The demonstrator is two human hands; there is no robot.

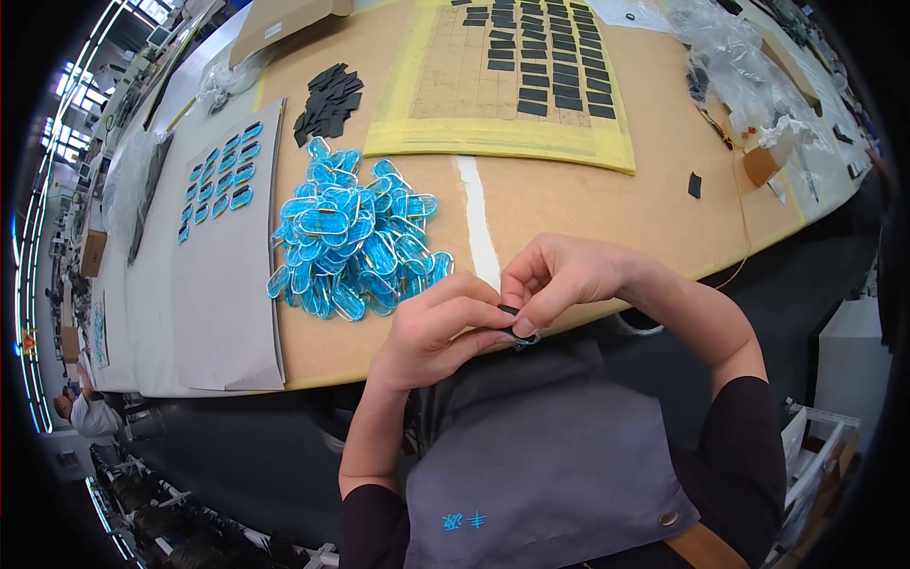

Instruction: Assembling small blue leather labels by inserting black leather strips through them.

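At the table's near edge, both hands pinch together over one small piece. My left hand (447,327) is closed, its fingertips on a small oval piece (522,342) whose edge shows below them. A small black rectangular patch (509,310) sits between my fingertips. My right hand (564,282) is closed too, its thumb pressing on the patch against the oval piece. Fingers hide most of both. To the left of my hands lies a heap of blue oval pieces (327,223) with pale rims.
On a grey board (227,313) at left, blue ovals with black patches lie in rows. A pile of black patches (329,102) lies behind the heap. Black patches stand in columns on a yellow-edged board (455,85). Clear plastic bags (730,66) lie far right; one loose patch (695,185) lies nearer.
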